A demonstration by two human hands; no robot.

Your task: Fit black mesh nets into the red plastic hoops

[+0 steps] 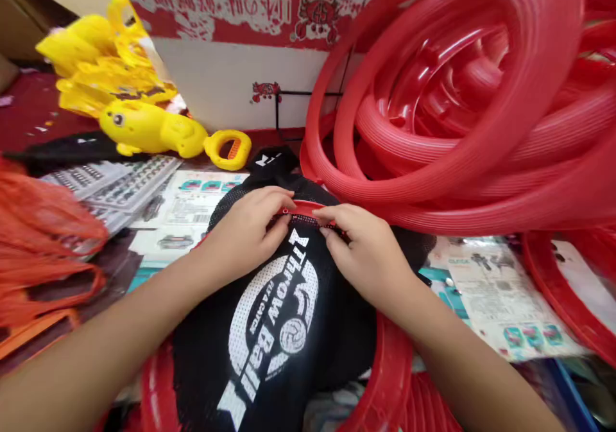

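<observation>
Black mesh fabric (337, 329) with a white "Throw Ball" print lies across a red plastic ring (392, 368), part of which shows beneath it. My left hand (250, 230) pinches the fabric's edge, thumb and fingers close together. A short way to its right, my right hand (363, 242) pinches the same edge. Between the hands, a red strip (304, 207) of rim shows along the fold of the mesh. The fingertips partly hide the edge they grip.
Large red rings (332, 188) are heaped at the right. Yellow toy parts (149, 127) lie at the back left, near a yellow handle (243, 149). Orange netting (43, 226) is at the left edge. Printed cardboard sheets (491, 291) cover the table, and a white box (216, 76) stands behind.
</observation>
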